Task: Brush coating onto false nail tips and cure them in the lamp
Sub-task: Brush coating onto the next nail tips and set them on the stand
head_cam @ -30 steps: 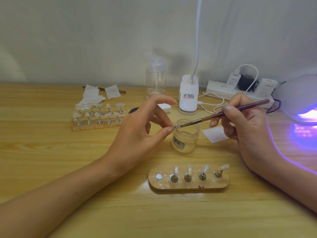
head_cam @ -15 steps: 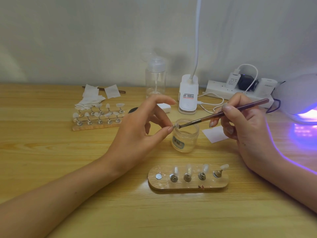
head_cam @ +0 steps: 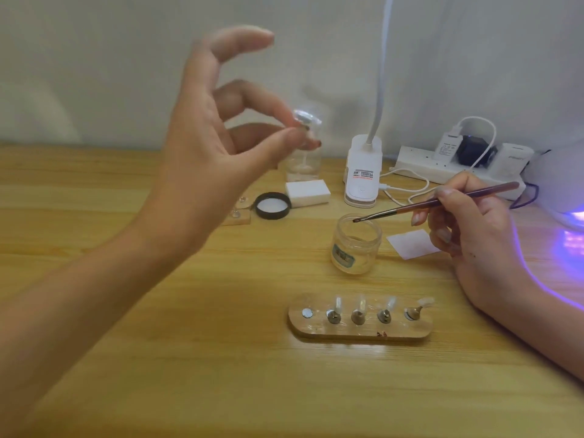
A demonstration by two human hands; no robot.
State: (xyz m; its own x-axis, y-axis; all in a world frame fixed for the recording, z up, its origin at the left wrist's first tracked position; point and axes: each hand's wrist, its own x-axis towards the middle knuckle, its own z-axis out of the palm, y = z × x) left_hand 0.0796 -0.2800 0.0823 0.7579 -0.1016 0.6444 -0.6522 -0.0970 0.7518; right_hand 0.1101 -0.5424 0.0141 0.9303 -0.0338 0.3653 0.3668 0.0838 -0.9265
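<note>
Nail tip held high, brush over the jar
The left hand [head_cam: 202, 147] pinches a small, blurred nail tip [head_cam: 301, 121] between thumb and fingertip, up in the air; the right hand [head_cam: 471, 235] grips the brush [head_cam: 436, 202], bristles above the open jar [head_cam: 355, 245]. So light a pinch could drop the tip, or a finger could smear wet coating

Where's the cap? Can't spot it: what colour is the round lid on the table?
Lid: black rim, white inside, clearest in head view.

Soft daylight, violet glow right (raised left hand [head_cam: 202, 147] motion-blurred).
</note>
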